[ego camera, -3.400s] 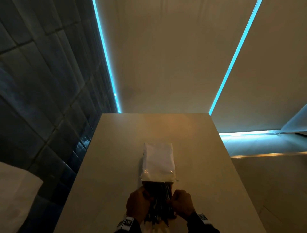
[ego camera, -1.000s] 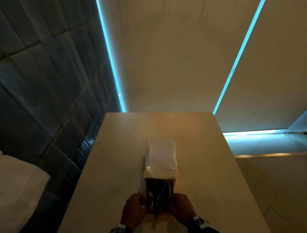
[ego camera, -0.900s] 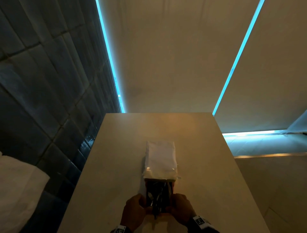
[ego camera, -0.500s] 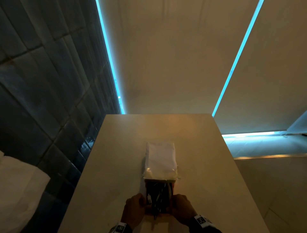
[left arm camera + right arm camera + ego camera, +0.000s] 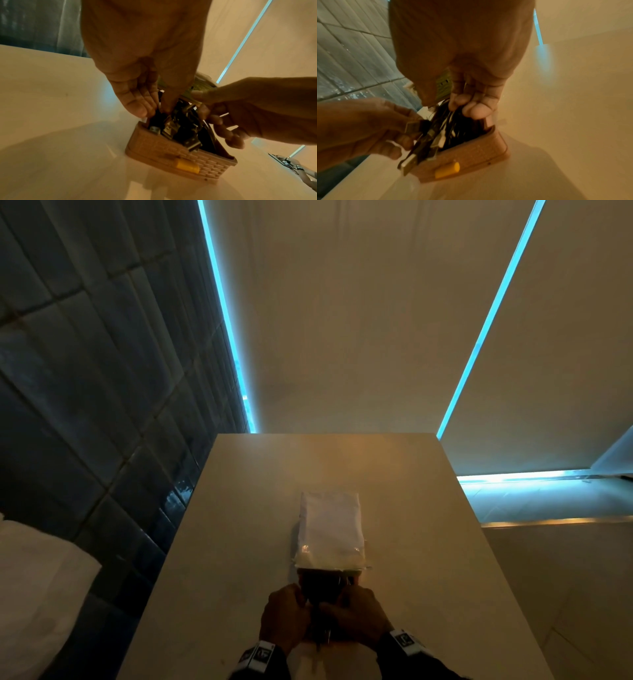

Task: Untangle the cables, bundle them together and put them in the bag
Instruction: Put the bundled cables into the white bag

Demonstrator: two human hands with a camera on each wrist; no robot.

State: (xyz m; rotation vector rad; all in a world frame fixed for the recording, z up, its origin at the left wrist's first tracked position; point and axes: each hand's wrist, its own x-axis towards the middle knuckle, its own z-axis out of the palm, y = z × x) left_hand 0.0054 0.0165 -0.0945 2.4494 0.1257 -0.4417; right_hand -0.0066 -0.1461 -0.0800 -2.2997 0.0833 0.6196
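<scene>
A dark bundle of cables [image 5: 323,590] with metal plugs lies on the table, just in front of a white bag [image 5: 330,529]. In the wrist views the cables [image 5: 181,128] sit in the open mouth of a tan woven-textured pouch [image 5: 180,161] with a yellow tab [image 5: 187,167]. My left hand [image 5: 154,109] pinches the bundle's left side between thumb and fingers. My right hand [image 5: 458,106] has its fingers curled round the cables [image 5: 453,128] on the right side above the pouch [image 5: 471,155]. In the head view both hands [image 5: 284,616] [image 5: 356,614] meet over the bundle and hide its near end.
The beige table [image 5: 411,542] is narrow, with a dark tiled wall [image 5: 85,405] close on its left. A white cloth-like shape [image 5: 30,594] sits low at the left. A small metal object [image 5: 291,167] that I cannot identify lies near the right hand.
The bundle stuck out long toward me 3.4 s ago and now shows much shorter. Over the last second both hands have closed in together over the cables.
</scene>
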